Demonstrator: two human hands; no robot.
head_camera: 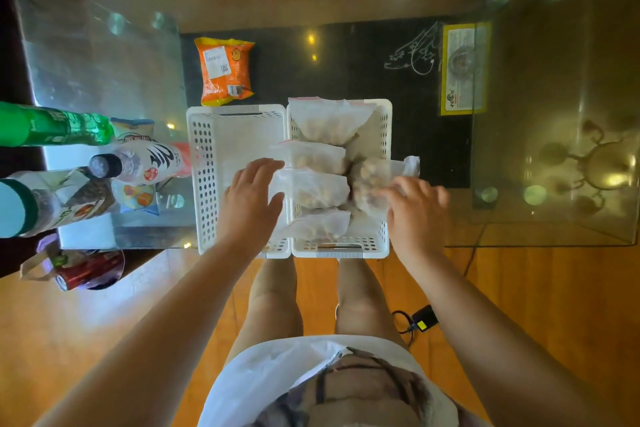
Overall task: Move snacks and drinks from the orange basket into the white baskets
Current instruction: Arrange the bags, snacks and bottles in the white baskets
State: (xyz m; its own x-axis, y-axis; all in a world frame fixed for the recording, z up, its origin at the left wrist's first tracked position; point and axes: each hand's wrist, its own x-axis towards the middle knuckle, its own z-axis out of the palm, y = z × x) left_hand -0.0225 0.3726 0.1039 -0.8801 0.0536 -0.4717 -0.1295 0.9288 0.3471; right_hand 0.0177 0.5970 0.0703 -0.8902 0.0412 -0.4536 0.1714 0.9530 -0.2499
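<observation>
Two white perforated baskets stand side by side at the glass table's near edge. The left basket [207, 184] has nothing visible inside. The right basket [382, 121] holds several clear bags of snacks [329, 121]. My left hand [251, 198] lies flat with straight fingers over the divide between the baskets, touching one bag. My right hand [414, 204] pinches another clear snack bag [372, 184] at the right basket's right side. No orange basket is in view.
An orange snack packet [225, 69] lies behind the left basket. Bottles stand at the left: a green one [59, 126], a white one [145, 163] and a teal-capped one [38, 204]. A yellow-edged sheet [464, 69] lies under the glass at right. Bags sit on the floor at left.
</observation>
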